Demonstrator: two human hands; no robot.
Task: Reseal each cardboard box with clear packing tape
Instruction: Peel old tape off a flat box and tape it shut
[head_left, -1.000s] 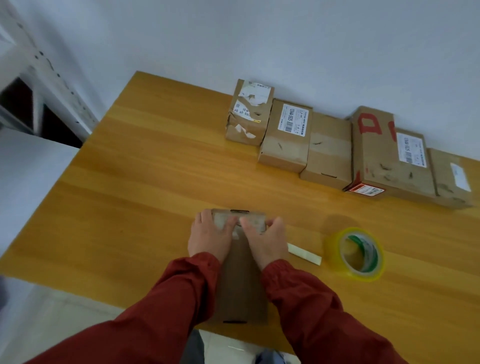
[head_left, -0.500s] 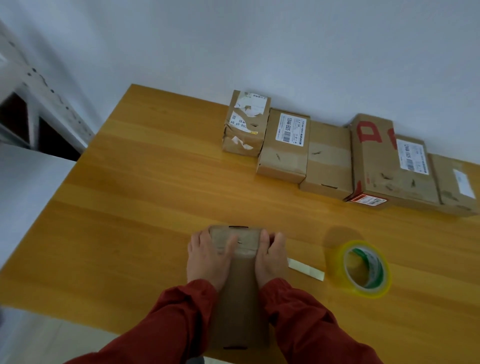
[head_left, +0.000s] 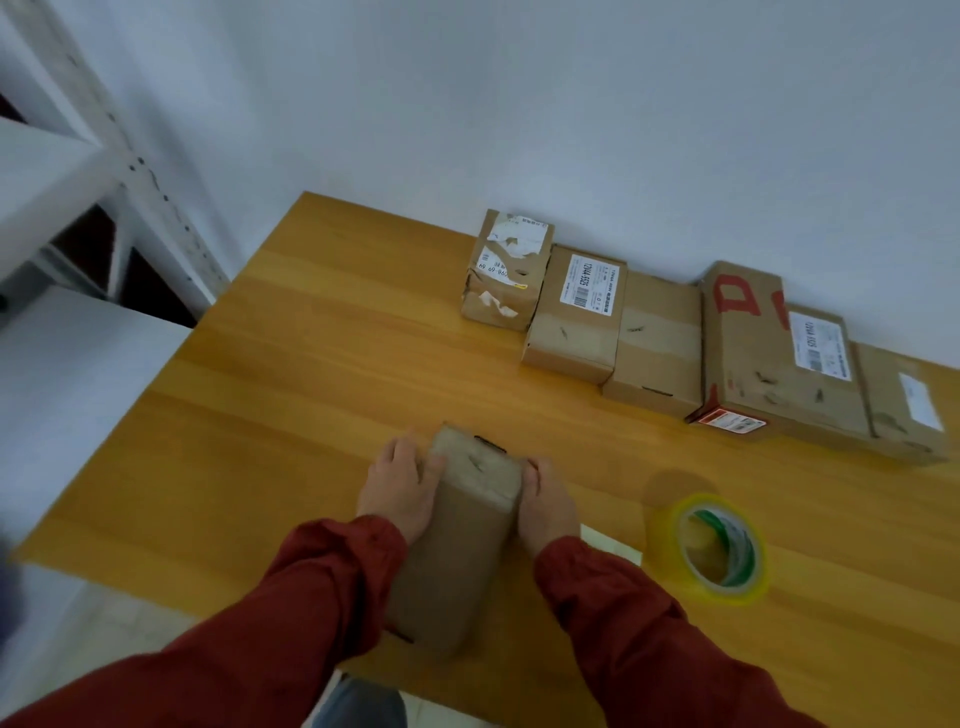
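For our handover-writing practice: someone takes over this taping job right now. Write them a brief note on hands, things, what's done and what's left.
Left hand presses flat on the left side of the near box. Right hand lies against the right side; grip unclear.
Tape roll sits on the table, right of the hands. Five boxes line the wall.
Done: tape covers the near box's far end.
Left: check its other seams; the row's seals can't be judged.
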